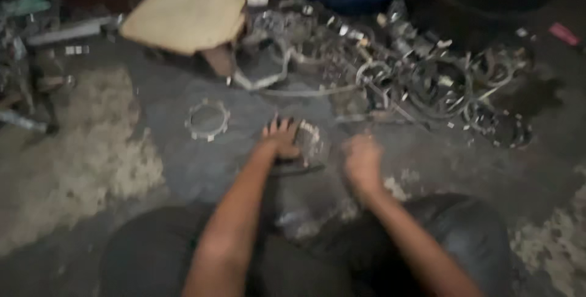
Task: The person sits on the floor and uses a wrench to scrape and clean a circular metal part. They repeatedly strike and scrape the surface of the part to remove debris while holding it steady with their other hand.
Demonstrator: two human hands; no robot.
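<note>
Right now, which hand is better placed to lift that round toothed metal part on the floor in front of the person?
Left. The left hand already rests on the round toothed part, fingers spread over its edge. The right hand sits curled beside it, seemingly not touching.

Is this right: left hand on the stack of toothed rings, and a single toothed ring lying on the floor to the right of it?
Not quite. In the head view the left hand does rest on the stack of toothed rings, but the single toothed ring lies on the floor to its left, not right.
</note>
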